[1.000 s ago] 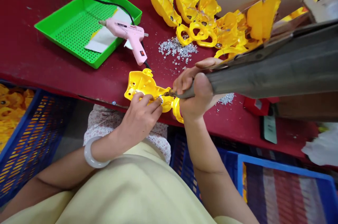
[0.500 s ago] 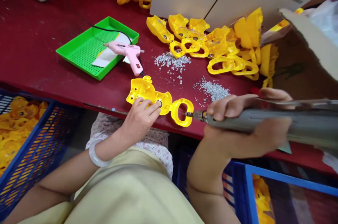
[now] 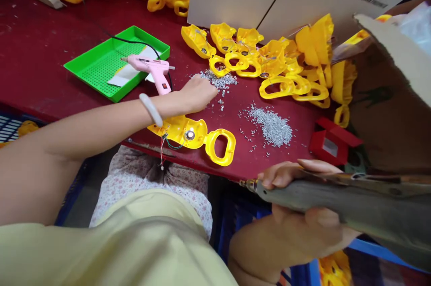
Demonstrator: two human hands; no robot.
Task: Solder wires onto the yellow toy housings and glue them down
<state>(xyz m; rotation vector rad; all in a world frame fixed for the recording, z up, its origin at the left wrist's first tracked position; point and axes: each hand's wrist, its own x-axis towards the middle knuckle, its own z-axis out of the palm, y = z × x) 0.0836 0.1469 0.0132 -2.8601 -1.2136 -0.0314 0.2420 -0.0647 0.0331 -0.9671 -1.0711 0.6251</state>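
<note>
My left hand [image 3: 198,95] reaches over a pile of small silver metal pieces [image 3: 218,80], its fingertips at the pile's edge. Whether it holds any pieces is hidden. A white bangle [image 3: 150,110] circles that wrist. Below it lies a yellow plastic part with a loop handle [image 3: 190,135], a round metal button and thin red and green wires. My right hand [image 3: 296,196] is shut around a grey rotary tool [image 3: 336,200], its metal tip [image 3: 249,183] pointing left, apart from the yellow part. A second silver pile [image 3: 271,126] lies above that hand.
A pink glue gun [image 3: 151,70] rests on a green perforated tray [image 3: 90,70] on the dark red table [image 3: 235,160]. Yellow plastic parts [image 3: 269,63] lie heaped at the back, with cardboard boxes [image 3: 387,93] and a small red box [image 3: 330,142] on the right.
My left hand has let go of the yellow part and moved up to the silver pile. My right hand has carried the rotary tool down and away from the part.
</note>
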